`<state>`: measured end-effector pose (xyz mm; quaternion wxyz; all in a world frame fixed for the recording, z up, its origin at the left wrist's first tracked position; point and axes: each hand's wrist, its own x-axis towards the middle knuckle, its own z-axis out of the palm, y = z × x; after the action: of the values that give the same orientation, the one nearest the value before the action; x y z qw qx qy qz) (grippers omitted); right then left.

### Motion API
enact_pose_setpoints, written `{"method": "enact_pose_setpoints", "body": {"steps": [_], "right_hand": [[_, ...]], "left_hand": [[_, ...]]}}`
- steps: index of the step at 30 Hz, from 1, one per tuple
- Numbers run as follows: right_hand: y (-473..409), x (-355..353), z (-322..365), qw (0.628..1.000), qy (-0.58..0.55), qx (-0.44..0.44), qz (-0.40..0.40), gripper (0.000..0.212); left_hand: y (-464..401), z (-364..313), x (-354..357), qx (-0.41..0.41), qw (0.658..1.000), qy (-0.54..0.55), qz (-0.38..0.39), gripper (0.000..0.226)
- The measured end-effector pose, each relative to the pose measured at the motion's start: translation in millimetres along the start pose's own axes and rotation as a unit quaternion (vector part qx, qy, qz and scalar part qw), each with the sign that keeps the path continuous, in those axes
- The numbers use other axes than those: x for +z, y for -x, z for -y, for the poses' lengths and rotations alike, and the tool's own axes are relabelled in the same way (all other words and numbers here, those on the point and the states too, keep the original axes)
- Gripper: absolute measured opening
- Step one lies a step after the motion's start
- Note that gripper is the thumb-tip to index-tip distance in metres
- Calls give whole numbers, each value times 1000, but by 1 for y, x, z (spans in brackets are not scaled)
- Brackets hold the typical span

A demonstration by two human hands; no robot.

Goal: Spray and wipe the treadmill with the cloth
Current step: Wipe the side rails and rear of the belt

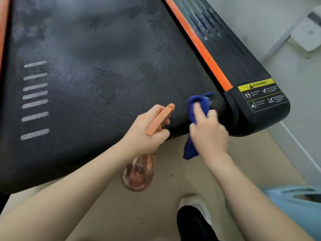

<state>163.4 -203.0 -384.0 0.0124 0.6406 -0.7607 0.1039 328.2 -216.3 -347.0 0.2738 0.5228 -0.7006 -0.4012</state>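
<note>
The treadmill fills the upper view with its black textured belt (97, 75), an orange side strip (199, 44) and a black rear corner cover bearing a yellow warning label (260, 94). My left hand (145, 133) grips a spray bottle by its orange trigger head (160, 119); its clear pinkish body (138, 173) hangs below, over the floor at the belt's rear edge. My right hand (208, 131) presses a blue cloth (199, 103) onto the belt's rear right corner, next to the corner cover. Part of the cloth dangles below my palm.
Beige floor (161, 214) lies behind the treadmill. My foot in a white shoe with a dark trouser leg (194, 216) stands at the bottom. A light blue object (298, 202) sits at the lower right. A white wall with a baseboard runs along the right.
</note>
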Motion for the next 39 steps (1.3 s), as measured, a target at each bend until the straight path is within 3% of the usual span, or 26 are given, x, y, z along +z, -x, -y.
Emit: {"method": "enact_pose_setpoints", "body": {"steps": [2, 4, 9, 11, 15, 17, 19, 23, 28, 30, 34, 36, 39], "right_hand": [[17, 7, 9, 990, 7, -143, -18, 53], [19, 13, -5, 984, 2, -180, -10, 54], [-6, 5, -38, 993, -50, 101, 29, 58], [-1, 8, -25, 990, -56, 123, 29, 59], [35, 25, -2, 994, -17, -104, -37, 57], [37, 38, -17, 986, 6, -160, -51, 63], [29, 40, -35, 993, -8, -115, -30, 74], [16, 38, -46, 983, -125, 131, 10, 70], [22, 36, -19, 926, -315, 206, -13, 61], [31, 31, -10, 937, -320, 140, -4, 61], [38, 17, 14, 966, -240, -93, -30, 55], [22, 11, 15, 961, -231, -114, -104, 53], [-11, 10, 6, 953, -237, -55, -179, 48]], "left_hand": [[-2, -1, 1, 2, 1000, 2, 4, 34], [-2, 0, -1, 0, 1000, 6, 2, 34], [2, 3, -2, 5, 1000, 11, 10, 30], [3, 0, 1, 1, 1000, 8, 22, 30], [2, -5, 3, -2, 999, 21, 38, 27], [2, -6, 1, 3, 998, 22, 54, 28], [3, -5, -2, 10, 998, 24, 57, 32], [8, -1, -4, 18, 998, 39, 41, 35], [10, 4, -3, 24, 997, 35, 63, 35], [10, 4, -1, 14, 997, 31, 63, 34], [7, 4, -1, 18, 998, 30, 44, 34], [7, 1, -6, 22, 999, 28, 5, 36], [9, -3, -19, 39, 998, 32, -46, 39]]}}
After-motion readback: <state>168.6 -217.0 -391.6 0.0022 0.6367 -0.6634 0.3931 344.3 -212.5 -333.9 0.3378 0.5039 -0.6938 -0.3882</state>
